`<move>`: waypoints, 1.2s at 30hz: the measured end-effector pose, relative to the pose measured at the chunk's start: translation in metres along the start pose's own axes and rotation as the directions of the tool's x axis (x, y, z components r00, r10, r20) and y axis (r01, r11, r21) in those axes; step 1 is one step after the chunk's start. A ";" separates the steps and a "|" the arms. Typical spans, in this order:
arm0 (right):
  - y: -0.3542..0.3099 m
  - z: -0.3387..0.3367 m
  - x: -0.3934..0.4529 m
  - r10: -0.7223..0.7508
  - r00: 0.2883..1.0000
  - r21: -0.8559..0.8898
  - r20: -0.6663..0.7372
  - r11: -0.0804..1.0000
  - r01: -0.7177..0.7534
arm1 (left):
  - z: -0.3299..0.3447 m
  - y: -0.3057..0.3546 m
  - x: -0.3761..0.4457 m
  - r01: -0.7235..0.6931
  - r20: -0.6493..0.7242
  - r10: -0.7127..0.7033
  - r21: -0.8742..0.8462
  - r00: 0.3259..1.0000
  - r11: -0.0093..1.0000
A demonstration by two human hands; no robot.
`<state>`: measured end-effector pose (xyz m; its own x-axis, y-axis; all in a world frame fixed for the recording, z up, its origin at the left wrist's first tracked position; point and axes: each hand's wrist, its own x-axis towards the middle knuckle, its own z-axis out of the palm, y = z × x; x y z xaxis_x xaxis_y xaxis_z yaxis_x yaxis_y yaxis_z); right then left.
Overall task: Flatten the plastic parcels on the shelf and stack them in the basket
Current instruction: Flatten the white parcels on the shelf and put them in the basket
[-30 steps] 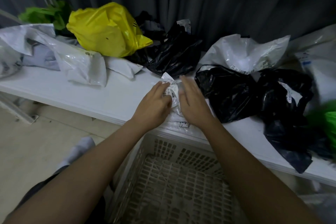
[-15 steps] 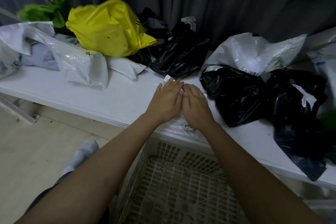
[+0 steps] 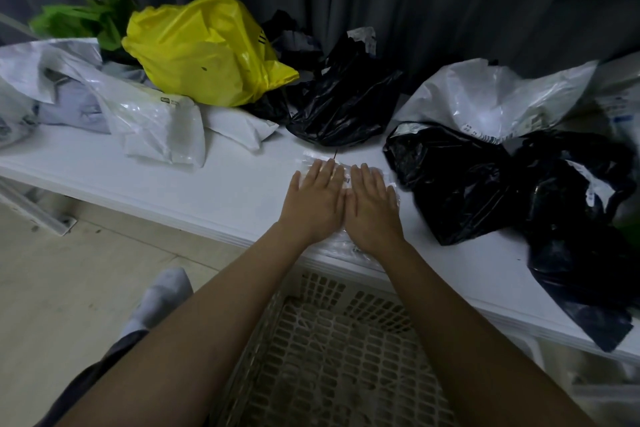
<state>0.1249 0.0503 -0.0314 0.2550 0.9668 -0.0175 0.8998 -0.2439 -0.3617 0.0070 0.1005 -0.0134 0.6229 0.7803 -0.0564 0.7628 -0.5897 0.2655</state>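
Clear plastic parcel (image 3: pixel 346 244) lies under left hand (image 3: pixel 315 199) and right hand (image 3: pixel 372 206), both spread flat; pressing outward should expel air.

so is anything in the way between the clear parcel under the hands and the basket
Nothing visible. The clear parcel lies flat under both hands at the shelf front edge, and the basket sits open directly below with no bag visible inside.

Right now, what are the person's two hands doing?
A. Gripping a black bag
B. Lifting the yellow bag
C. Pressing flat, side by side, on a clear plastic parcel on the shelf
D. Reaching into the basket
C: the left hand and right hand lie palm down with straight fingers on the clear plastic parcel on the white shelf.
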 end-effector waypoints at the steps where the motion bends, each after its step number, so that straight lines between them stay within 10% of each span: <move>1: 0.000 0.000 -0.001 -0.001 1.000 -0.015 0.001 1.000 0.001 | -0.001 -0.001 0.000 0.005 0.051 -0.008 0.054 0.999 0.999; 5: -0.006 -0.002 0.000 0.020 1.000 -0.099 0.004 0.995 -0.020 | -0.007 -0.001 0.000 0.014 0.184 -0.049 0.188 0.982 0.982; 16: 0.000 0.009 0.001 -0.044 0.998 -0.044 -0.039 0.998 0.042 | 0.008 -0.005 0.005 -0.002 -0.085 0.019 0.190 0.996 0.982; 36: 0.003 0.022 -0.003 -0.043 0.993 0.017 -0.112 0.999 0.045 | 0.028 -0.013 0.004 -0.023 -0.146 0.037 0.094 0.989 0.995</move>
<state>0.1193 0.0480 -0.0530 0.2538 0.9618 0.1024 0.9043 -0.1984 -0.3780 0.0042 0.1053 -0.0436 0.6183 0.7803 0.0946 0.7612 -0.6244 0.1752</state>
